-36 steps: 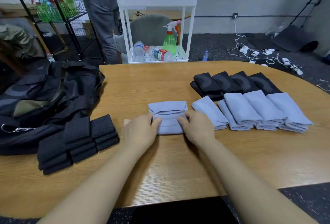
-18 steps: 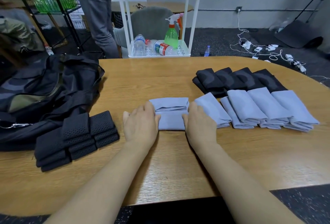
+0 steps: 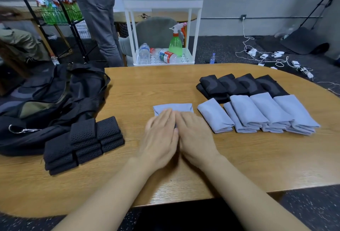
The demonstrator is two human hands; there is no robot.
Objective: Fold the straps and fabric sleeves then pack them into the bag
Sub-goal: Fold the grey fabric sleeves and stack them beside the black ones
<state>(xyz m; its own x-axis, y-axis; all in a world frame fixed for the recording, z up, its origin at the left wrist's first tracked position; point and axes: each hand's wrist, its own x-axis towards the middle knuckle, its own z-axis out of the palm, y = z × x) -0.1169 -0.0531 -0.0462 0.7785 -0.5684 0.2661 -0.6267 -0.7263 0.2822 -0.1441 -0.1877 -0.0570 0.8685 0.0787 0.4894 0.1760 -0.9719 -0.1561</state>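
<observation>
Left hand: left hand point(image 3: 159, 137) lies flat, fingers straight and together, pressing the pale blue folded fabric sleeve point(image 3: 179, 107) at frame centre.
Right hand: right hand point(image 3: 196, 137) flat beside it, thumbs touching, on the same sleeve.
Folded sleeves: row of pale blue folded sleeves point(image 3: 257, 114) centre right, black folded sleeves point(image 3: 239, 85) behind them.
Straps: stack of black perforated folded straps point(image 3: 82, 144) at lower left.
Bag: black duffel bag point(image 3: 46, 102) at left edge of the wooden table point(image 3: 147, 83).

Two bare forearms reach in from the bottom edge, ending in the left hand point(image 3: 159, 138) and right hand point(image 3: 196, 137). No sleeves, watch, rings or gloves are worn.
</observation>
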